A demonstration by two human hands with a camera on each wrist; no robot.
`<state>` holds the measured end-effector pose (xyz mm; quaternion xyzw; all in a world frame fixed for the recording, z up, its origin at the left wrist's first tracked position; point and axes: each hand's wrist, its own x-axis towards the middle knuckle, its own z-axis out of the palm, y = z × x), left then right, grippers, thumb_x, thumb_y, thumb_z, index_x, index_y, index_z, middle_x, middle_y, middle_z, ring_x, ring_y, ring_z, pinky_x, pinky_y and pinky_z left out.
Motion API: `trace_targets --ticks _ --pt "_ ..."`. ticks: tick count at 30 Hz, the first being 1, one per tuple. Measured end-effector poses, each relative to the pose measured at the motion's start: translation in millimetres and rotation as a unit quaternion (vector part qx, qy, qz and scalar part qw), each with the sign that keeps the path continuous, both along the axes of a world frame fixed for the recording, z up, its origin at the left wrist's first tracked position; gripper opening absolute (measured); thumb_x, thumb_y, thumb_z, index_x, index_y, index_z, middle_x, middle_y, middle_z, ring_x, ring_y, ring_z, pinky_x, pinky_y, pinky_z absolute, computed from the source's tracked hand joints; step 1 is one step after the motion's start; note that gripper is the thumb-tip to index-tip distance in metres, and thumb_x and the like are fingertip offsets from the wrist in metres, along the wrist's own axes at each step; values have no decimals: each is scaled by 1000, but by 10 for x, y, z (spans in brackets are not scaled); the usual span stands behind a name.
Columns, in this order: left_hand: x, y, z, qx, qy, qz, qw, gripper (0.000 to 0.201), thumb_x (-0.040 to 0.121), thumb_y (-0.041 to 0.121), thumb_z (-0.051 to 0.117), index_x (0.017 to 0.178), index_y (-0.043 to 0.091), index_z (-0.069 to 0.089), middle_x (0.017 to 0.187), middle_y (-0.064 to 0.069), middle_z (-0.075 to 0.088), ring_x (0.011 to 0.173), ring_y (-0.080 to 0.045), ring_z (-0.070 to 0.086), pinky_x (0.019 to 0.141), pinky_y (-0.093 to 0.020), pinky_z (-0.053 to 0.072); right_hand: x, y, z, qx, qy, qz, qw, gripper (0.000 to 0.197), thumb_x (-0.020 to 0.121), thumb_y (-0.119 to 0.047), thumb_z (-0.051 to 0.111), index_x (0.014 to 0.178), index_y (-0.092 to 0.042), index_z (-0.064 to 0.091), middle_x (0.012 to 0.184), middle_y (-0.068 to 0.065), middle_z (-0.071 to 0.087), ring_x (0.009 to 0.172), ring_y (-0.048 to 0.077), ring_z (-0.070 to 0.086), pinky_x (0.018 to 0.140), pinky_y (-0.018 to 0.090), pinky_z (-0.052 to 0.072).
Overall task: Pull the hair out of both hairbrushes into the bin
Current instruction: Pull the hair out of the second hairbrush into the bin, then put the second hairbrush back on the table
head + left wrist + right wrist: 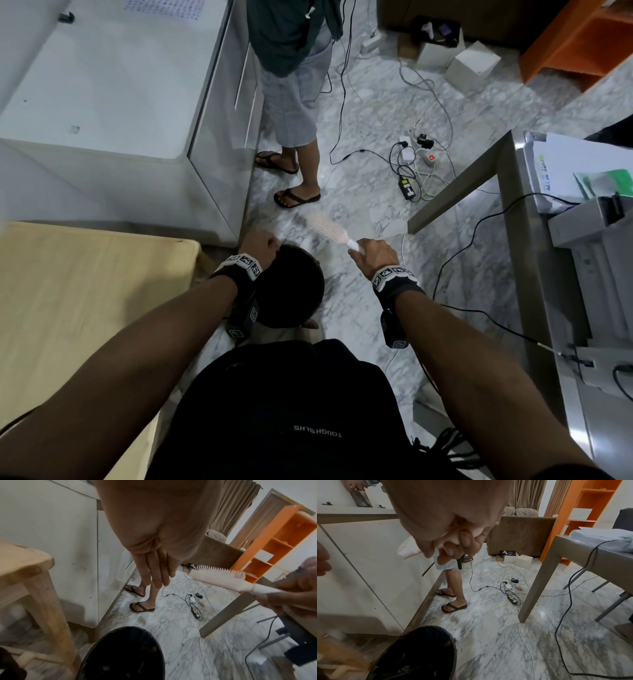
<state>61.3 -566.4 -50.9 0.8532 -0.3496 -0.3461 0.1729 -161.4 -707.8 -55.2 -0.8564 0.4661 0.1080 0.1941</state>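
Gripping the white hairbrush [328, 229] by its handle, the right hand [374, 255] holds it beside the black bin [301, 291]; the left hand [154, 566], fingers straight and together, hangs above the bin's rim.

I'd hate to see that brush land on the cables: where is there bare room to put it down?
Bare marble floor lies between the round black bin and the grey table leg. The pale wooden stool top on the left is bare too. Further out, chargers and a power strip crowd the floor.
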Motion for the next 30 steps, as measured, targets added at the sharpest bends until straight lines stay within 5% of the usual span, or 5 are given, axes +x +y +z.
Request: trace_targets --ticks 6,12,18,22,30 --pt "-250 89 -127 12 -83 -68 994 29 94 26 43 95 5 63 96 -19 67 89 -36 62 77 -40 51 -20 16 -169 44 -5 -4 999 34 92 -39 56 115 -14 60 103 18 68 97 38 62 79 40 48" --pt "-251 307 -167 45 -171 -32 984 38 91 38 40 113 14 60 112 -13 65 103 -36 59 88 -41 48 314 -54 -226 103 -53 -4 993 30 86 -32 65 110 -14 63 101 17 70 96 36 64 78 36 50" --pt "-90 728 9 50 -233 74 968 37 94 30 37 115 6 56 115 -18 60 111 -36 51 97 -42 39 1048 33 -193 140 -98 85 982 23 82 -28 64 99 -12 68 91 14 72 88 32 66 70 33 49" --pt "134 1179 128 32 -260 180 948 35 93 25 41 113 1 56 113 -20 61 107 -36 55 94 -41 43 1688 392 -39 158 -150 167 962 19 74 -28 57 81 -12 66 72 9 65 73 31 62 63 29 39" --pt "570 2497 323 73 -286 344 891 33 92 26 42 111 3 56 111 -18 60 103 -36 55 93 -41 45 2887 1698 214 154 -163 326 918 23 82 -21 65 100 -8 72 90 18 73 85 34 67 72 32 47"
